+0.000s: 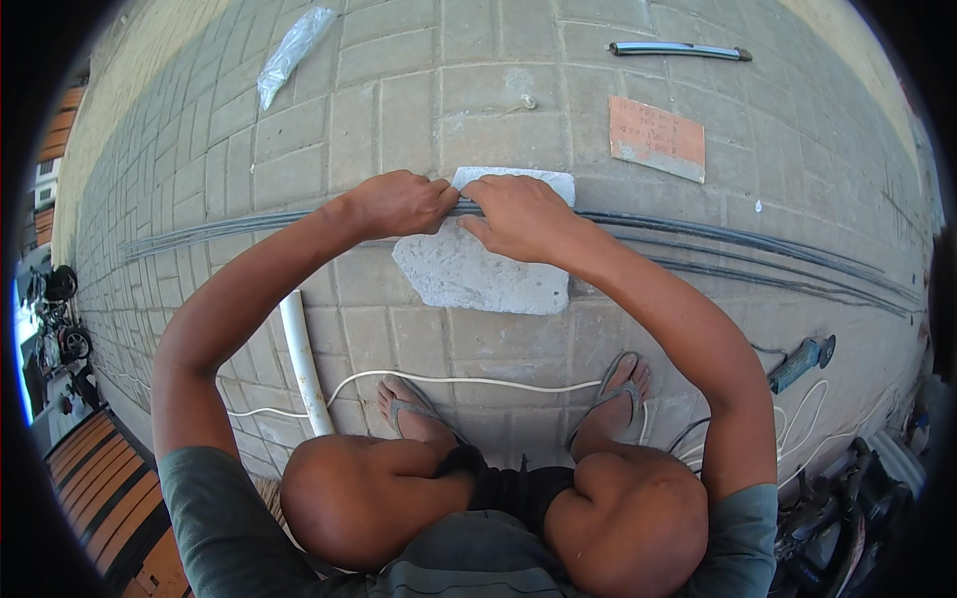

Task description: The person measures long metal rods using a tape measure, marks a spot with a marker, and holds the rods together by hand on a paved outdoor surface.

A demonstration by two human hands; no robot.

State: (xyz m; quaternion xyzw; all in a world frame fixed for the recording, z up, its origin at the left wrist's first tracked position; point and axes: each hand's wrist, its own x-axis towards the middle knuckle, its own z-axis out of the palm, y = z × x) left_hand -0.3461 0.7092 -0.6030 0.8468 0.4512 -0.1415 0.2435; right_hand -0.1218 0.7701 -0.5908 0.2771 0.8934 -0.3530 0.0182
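Long thin grey metal rods (688, 228) run in a loose bundle from left to right across the paving in front of me. Their middle passes over a rough whitish stone slab (483, 273). My left hand (404, 202) is closed on the rods at the slab's left part, knuckles up. Close beside it, my right hand (523, 214) has its fingers curled over the same bundle, thumb on the near side. Both hands almost meet, and they hide the stretch of rods between them. Some rods on the right lie spread apart from the main bundle.
A white pipe (303, 361) lies near my left foot, and a pale cable (478, 379) crosses by my feet. An angle grinder (795, 366) rests at right. Farther off are a plastic bag (294, 55), a marked reddish board (658, 140) and a bluish tube (681, 50).
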